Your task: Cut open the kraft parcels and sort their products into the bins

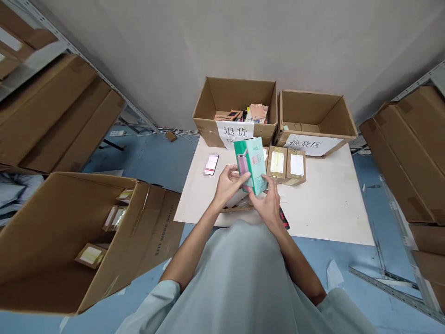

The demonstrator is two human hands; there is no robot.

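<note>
While the left hand (pixel 229 183) grasps its lower left side and the right hand (pixel 267 204) its lower right, the green box (pixel 256 162) is held over the near part of the white table (pixel 323 199), its long axis nearly upright in view, top end pointing away and leaning slightly left. Fingers cover parts of its lower end; its fine print is illegible. The hands mostly hide a low carton (pixel 239 210) below; the right forearm partly hides a red-and-black tool (pixel 284 220). The phone (pixel 212 164) is partly pixelated.
</note>
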